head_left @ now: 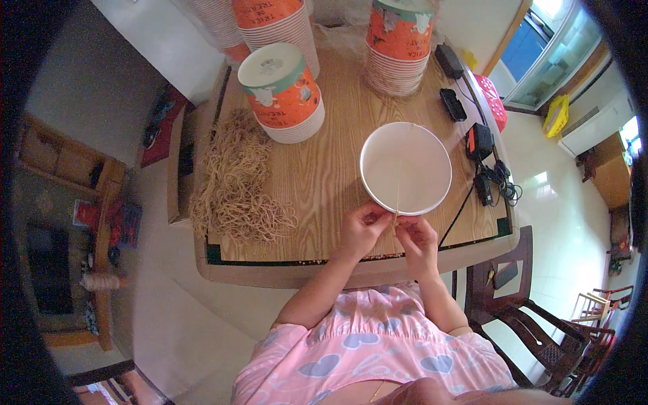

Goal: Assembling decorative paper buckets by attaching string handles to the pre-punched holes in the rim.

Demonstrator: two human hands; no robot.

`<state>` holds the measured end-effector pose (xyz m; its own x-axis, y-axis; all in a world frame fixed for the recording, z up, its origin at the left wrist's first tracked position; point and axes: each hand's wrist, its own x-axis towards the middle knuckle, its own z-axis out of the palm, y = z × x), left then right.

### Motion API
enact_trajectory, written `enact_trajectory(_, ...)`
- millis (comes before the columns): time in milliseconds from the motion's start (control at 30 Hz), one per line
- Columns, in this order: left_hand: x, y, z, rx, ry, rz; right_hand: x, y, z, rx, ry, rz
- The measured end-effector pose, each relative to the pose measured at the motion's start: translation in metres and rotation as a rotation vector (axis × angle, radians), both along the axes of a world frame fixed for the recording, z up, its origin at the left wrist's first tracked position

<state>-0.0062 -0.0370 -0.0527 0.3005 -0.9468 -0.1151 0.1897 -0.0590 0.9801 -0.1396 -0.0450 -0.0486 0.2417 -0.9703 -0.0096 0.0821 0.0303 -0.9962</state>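
A white paper bucket (405, 165) stands at the table's right front, its round mouth facing up. A thin tan twine (398, 185) runs across the mouth from the far rim to the near rim. At that near rim my left hand (366, 226) pinches with its fingers closed on the twine. Just right of it, my right hand (416, 236) also has its fingers pinched together by the twine's end. Exactly how the twine passes through the rim is hidden by my fingers. To the left lies a tangled heap of tan twine pieces (239, 182).
Stacked orange and green paper buckets (283, 94) stand behind the heap, with another stack (398, 50) at the back right. Black adapters (478, 142) and cables (499, 179) lie along the right edge. A dark wooden chair (506, 283) stands on the right.
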Motion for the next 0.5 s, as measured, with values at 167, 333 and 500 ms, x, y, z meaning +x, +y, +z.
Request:
enact_trajectory(167, 0.001, -0.002, 0.002, -0.021, -0.082, 0.061, -0.006, -0.005, 0.007, 0.000, 0.083, 0.075)
enact_trajectory(333, 0.006, -0.004, 0.000, -0.003, -0.045, 0.050, -0.002, -0.002, 0.007, 0.065, -0.020, 0.046)
enact_trajectory(500, 0.007, 0.002, 0.007, -0.003, -0.109, 0.018, 0.000, -0.003, 0.006, 0.093, -0.052, 0.023)
